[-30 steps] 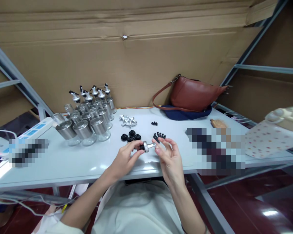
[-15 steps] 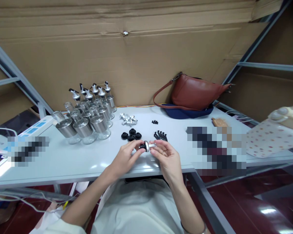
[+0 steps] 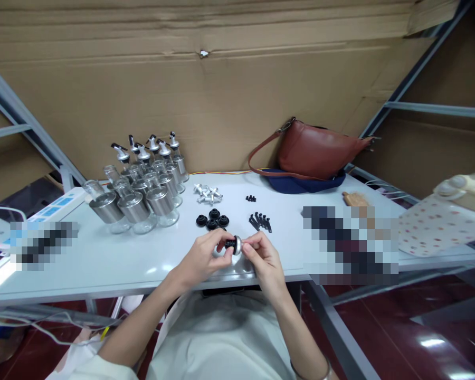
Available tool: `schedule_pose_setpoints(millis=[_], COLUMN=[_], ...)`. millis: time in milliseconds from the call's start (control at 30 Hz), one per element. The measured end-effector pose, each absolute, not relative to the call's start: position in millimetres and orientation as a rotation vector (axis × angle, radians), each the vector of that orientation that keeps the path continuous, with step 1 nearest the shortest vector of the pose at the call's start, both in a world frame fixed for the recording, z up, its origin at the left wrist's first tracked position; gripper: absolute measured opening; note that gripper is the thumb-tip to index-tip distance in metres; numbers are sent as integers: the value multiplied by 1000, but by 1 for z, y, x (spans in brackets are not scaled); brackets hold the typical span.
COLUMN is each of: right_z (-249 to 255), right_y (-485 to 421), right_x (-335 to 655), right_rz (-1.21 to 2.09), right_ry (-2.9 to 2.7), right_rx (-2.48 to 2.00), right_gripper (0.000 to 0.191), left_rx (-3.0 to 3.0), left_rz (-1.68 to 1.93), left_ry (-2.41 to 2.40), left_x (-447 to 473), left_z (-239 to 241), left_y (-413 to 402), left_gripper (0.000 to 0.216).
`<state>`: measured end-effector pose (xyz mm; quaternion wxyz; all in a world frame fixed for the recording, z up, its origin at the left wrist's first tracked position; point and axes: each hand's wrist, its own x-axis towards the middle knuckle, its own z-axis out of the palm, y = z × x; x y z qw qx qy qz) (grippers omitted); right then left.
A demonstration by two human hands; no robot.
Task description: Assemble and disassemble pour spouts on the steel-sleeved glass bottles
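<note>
Between my two hands is a bottle pourer [image 3: 238, 245] with a black ribbed stopper and a silver collar, lying sideways above the table. My left hand [image 3: 201, 257] is closed on its black stopper end. The fingers of my right hand [image 3: 266, 262] pinch the other end and cover the spout. Just beyond my hands sit several black stoppers [image 3: 212, 220] in a cluster. Farther back lie silver spouts [image 3: 208, 194]. Several black flip levers [image 3: 261, 221] and some tiny black caps [image 3: 250, 198] lie beyond my right hand.
Glass bottles with steel bands [image 3: 133, 207] stand at the left, the rear ones topped with pourers. A brown handbag [image 3: 316, 150] rests on a dark blue cap [image 3: 296, 183] at the back right. Blurred patches cover both sides. A cardboard sheet [image 3: 221, 100] backs the table [image 3: 122, 269].
My right fingers have drawn in and closed over the spout, which showed before. The silver collar has turned slightly toward me. My left hand keeps its hold on the stopper end.
</note>
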<state>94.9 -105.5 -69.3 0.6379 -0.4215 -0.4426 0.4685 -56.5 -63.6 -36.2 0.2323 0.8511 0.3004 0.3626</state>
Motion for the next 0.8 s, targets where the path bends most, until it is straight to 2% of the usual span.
schedule_pose_setpoints(millis=[300, 500, 633, 700, 800], right_z=[-61, -54, -50, -46, -41], right_y=[-105, -106, -107, -109, -114], right_x=[93, 90, 89, 87, 84], right_rz=[1426, 1711, 1878, 1924, 1866], right_ry=[-833, -665, -555, -529, -591], right_rx=[-811, -703, -628, -605, -612], right_gripper=[40, 40, 48, 51, 47], left_rx=[2374, 2556, 2709, 2756, 2737], left_rz=[1034, 1124, 1139, 1141, 1106], left_ry=[829, 690, 615, 604, 604], left_x=[-56, -62, -68, -70, -74], left_z=[-39, -35, -28, -25, -20], left_y=[-63, -61, -62, -63, -65], left_gripper=[12, 10, 10, 10, 11])
